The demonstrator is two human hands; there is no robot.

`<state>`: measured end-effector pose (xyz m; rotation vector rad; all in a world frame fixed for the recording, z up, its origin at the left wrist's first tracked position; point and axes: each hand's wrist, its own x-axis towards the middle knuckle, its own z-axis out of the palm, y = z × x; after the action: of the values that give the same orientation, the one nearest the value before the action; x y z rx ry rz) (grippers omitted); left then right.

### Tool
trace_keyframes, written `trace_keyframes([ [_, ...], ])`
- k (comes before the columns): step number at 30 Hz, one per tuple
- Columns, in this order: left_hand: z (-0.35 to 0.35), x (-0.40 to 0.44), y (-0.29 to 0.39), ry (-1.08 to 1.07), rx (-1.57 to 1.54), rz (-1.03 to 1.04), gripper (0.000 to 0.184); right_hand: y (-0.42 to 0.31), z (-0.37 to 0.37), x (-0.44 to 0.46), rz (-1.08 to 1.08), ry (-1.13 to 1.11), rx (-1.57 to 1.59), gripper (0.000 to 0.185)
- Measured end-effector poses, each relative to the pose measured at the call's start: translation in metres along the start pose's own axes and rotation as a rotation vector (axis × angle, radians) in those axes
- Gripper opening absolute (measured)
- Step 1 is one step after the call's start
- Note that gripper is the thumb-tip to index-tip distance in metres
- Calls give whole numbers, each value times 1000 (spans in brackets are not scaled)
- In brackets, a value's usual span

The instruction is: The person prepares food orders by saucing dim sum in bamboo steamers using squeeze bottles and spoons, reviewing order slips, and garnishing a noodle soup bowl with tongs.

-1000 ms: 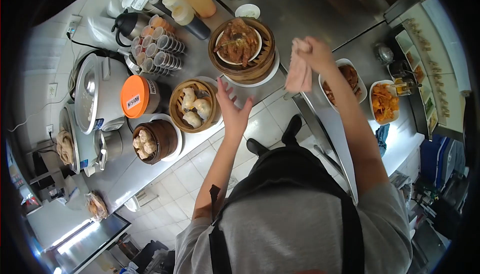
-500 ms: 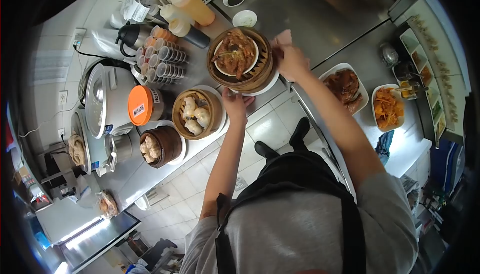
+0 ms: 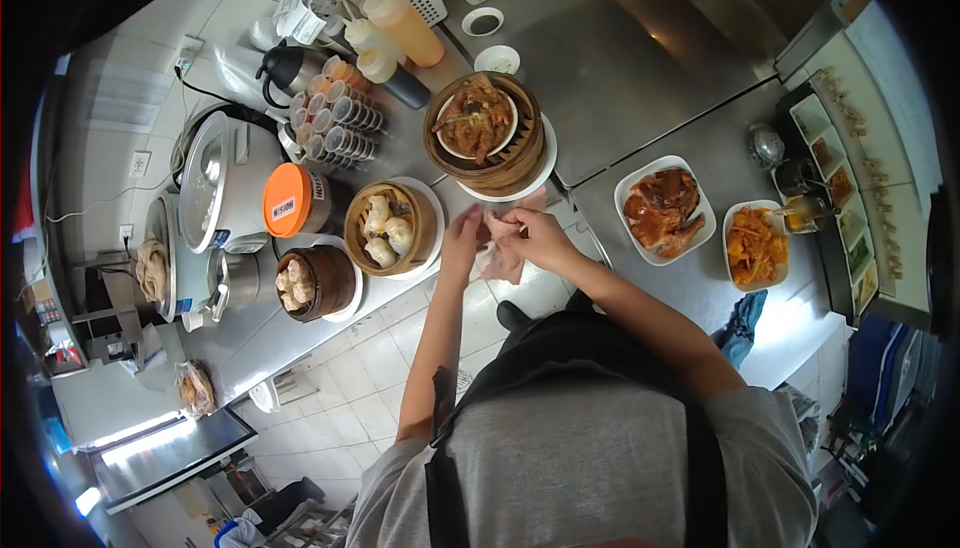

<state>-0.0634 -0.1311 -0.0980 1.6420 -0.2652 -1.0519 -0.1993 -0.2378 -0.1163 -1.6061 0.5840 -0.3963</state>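
Note:
My right hand (image 3: 540,238) is closed on a pale pink cloth (image 3: 505,263), which hangs in front of the counter edge. Close beside it, my left hand (image 3: 464,240) has its fingers curled at the cloth's left side; whether it grips the cloth is hard to tell. Just beyond both hands stands a bamboo steamer (image 3: 500,170) on a white plate (image 3: 548,153), with a small dish of brown glazed food (image 3: 477,121) on top. To the left are a steamer of pale dumplings (image 3: 385,230) and a darker steamer with dumplings (image 3: 300,284).
An orange-lidded tub (image 3: 287,200), stacked sauce cups (image 3: 340,120), squeeze bottles (image 3: 405,28) and a large cooker (image 3: 222,173) line the left. Two white bowls hold glazed meat (image 3: 662,212) and orange food (image 3: 757,246) at the right. A blue cloth (image 3: 740,330) lies near the right counter edge.
My right hand has moved from the steamer's right side to its near side with the pink cloth. My left hand has drawn back from the plate's edge, and both hands are now close together.

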Motion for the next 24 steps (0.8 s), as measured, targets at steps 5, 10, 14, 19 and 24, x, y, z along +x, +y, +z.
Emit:
trace_keyframes([
  [5, 25, -43, 2, -138, 117, 45, 27, -44, -42, 0, -3, 21, -24, 23],
  [10, 97, -29, 26, 16, 192, 398, 17, -61, -96, -10, -115, 109, -82, 21],
  [14, 141, 6, 27, 53, 606, 670, 15, -71, -133, -73, -102, 357, -411, 23],
  [19, 182, 39, 25, -6, 931, 996, 19, -22, -162, -191, 508, 132, 15, 38],
  [24, 200, 63, 23, -221, 1177, 1055, 26, 23, -138, -199, 475, 546, 451, 63],
])
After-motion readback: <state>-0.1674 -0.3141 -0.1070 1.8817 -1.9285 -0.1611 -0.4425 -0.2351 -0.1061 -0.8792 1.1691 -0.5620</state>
